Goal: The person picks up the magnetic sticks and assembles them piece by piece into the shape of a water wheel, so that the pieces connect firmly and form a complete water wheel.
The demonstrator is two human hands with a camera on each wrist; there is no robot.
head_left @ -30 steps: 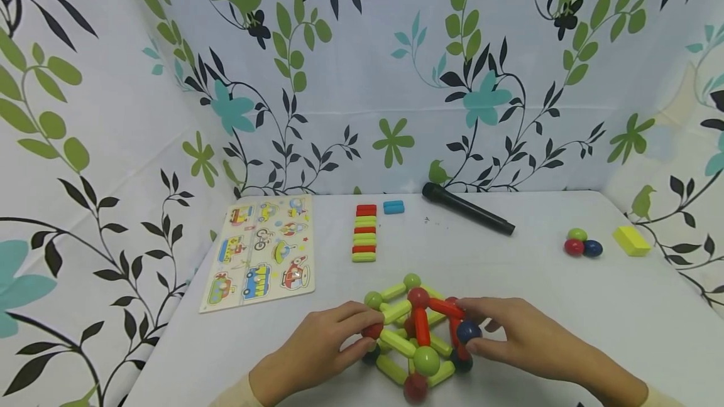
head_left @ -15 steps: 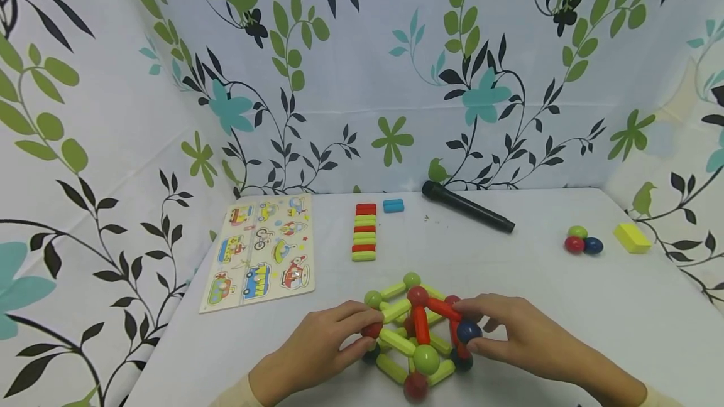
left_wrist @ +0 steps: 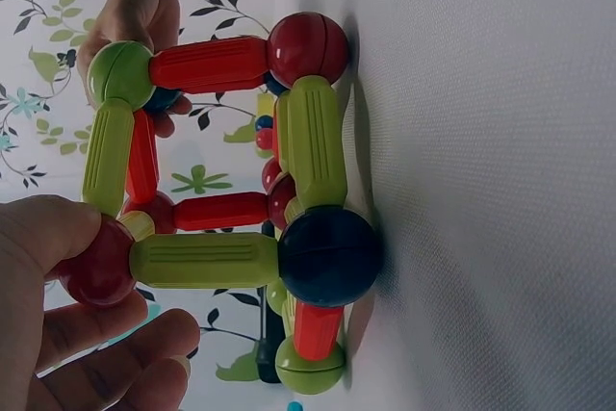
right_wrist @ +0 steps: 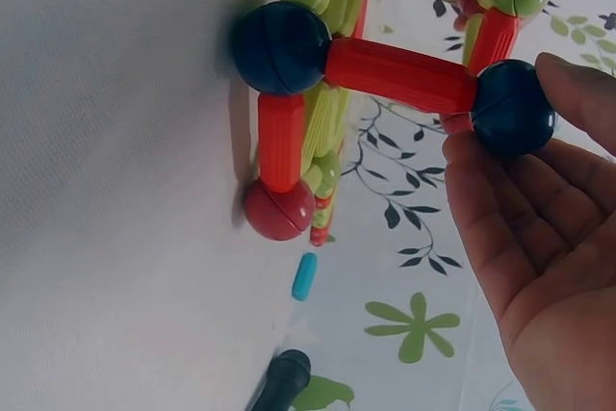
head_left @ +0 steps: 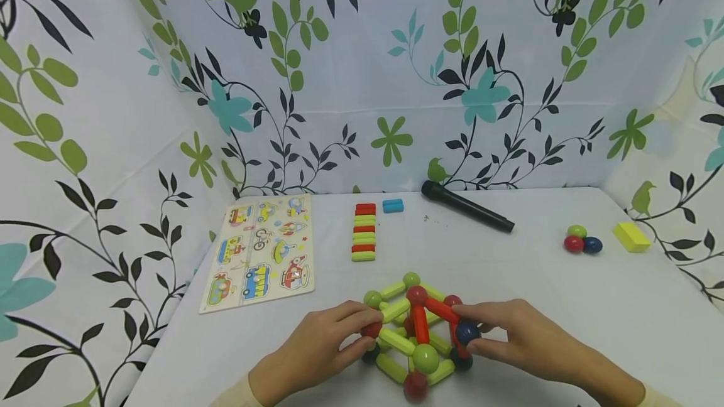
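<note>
A frame of magnetic sticks and balls (head_left: 397,342) stands on the white table between my hands. Its sticks are yellow-green and red; the balls are red, green and dark blue. My left hand (head_left: 325,339) pinches a red ball (left_wrist: 99,262) at an upper left corner, thumb on one side and fingers on the other. On the right side, my right hand (head_left: 523,336) pinches a dark blue ball (right_wrist: 515,108) between thumb and fingers. A red stick (right_wrist: 401,75) joins that ball to a lower blue ball (right_wrist: 281,48) resting on the table.
Behind the frame lies a row of red and green sticks (head_left: 364,234) with blue sticks (head_left: 393,206) beside it. A picture puzzle board (head_left: 260,250) is at left. A black microphone (head_left: 467,207), several loose balls (head_left: 574,244) and a yellow block (head_left: 631,237) lie further right.
The fingers of my right hand have shifted down slightly at the blue ball. My left hand and the stick frame show hardly any movement.
</note>
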